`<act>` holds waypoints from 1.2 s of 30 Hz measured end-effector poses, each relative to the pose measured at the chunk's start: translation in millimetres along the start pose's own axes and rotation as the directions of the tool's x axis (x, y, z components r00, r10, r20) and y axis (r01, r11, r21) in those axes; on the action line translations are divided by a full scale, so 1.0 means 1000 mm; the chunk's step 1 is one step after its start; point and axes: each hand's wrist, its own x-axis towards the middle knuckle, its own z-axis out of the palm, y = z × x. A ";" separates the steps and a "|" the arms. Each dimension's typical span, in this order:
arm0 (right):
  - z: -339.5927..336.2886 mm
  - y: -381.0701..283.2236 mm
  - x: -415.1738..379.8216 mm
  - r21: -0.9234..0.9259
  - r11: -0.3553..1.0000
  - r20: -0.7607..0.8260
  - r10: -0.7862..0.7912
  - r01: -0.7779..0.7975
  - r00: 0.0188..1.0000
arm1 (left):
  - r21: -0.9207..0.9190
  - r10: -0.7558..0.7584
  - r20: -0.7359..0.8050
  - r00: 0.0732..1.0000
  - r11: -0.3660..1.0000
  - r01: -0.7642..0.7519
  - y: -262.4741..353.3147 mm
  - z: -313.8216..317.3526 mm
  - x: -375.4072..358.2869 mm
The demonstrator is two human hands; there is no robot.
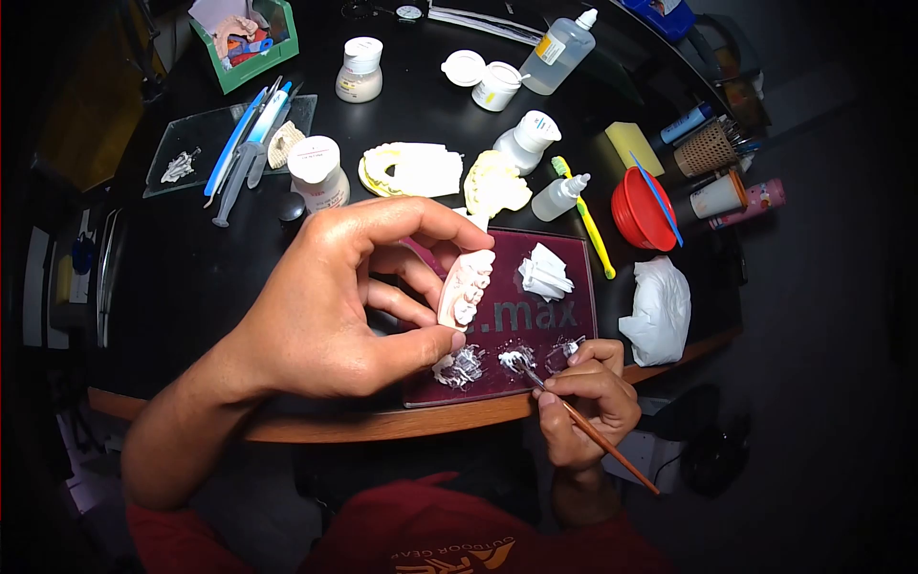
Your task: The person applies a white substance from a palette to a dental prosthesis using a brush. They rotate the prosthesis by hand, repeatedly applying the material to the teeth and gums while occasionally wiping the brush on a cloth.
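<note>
Between thumb and fingers, my left hand (354, 297) holds a pale dental model (467, 289) upright, its teeth facing right. My right hand (588, 407) grips a thin brush (595, 435) with a brown handle. The brush's tip touches a smear of white paste (517, 360) on a dark red glass plate (507, 249). Another white patch (459, 366) lies below my left thumb, and a fainter one is partly behind my right fingers. A folded white tissue (546, 273) rests on the plate's upper right.
Behind the plate stand yellowish dental models (411, 170), several jars and a clear bottle (559, 53). To the right are a yellow toothbrush (595, 230), a red bowl (643, 209) and a crumpled white tissue (658, 311). Tools lie on a glass slab (172, 139) at left, near a green box (251, 72).
</note>
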 end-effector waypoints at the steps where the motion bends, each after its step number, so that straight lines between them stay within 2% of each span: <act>1: -0.001 -0.001 0.002 0.010 1.000 0.000 -0.004 0.004 1.000 | -0.004 0.008 0.003 1.000 1.000 -0.008 0.000 0.000 0.000; 5: -0.004 -0.008 0.022 0.207 0.978 -0.005 -0.014 0.014 1.000 | 0.009 0.012 0.017 1.000 1.000 -0.012 0.003 0.000 -0.001; 9: -0.006 -0.013 0.060 0.350 0.929 0.102 -0.166 0.121 0.981 | -0.002 0.020 0.019 1.000 1.000 -0.020 0.002 -0.001 -0.001; 12: 0.004 -0.012 0.082 0.395 0.893 0.126 -0.283 0.213 0.951 | 0.014 0.023 0.022 0.999 1.000 -0.024 0.002 -0.002 -0.002; 15: 0.019 -0.013 0.085 0.478 0.862 0.070 -0.226 0.166 0.972 | 0.018 0.031 0.033 0.999 0.999 -0.032 0.002 -0.003 -0.001; 16: 0.017 -0.007 0.087 0.449 0.870 0.121 -0.285 0.204 0.951 | 0.007 0.024 0.036 0.999 1.000 -0.025 0.002 -0.004 -0.001; 19: 0.024 -0.004 0.086 0.465 0.857 0.143 -0.320 0.222 0.937 | 0.015 0.032 0.036 0.999 0.999 -0.033 0.000 -0.004 -0.002; 21: 0.025 -0.010 0.079 0.469 0.868 0.203 -0.286 0.163 0.937 | 0.029 0.050 0.040 0.998 0.998 -0.051 0.000 -0.004 -0.002; 23: 0.027 -0.006 0.078 0.449 0.864 0.192 -0.345 0.230 0.919 | 0.038 0.063 0.052 0.997 0.997 -0.065 -0.001 -0.004 -0.002; 36: 0.027 -0.005 0.077 0.352 0.881 0.179 -0.395 0.316 0.901 | 0.051 0.042 0.090 0.995 0.998 -0.047 -0.001 -0.007 -0.002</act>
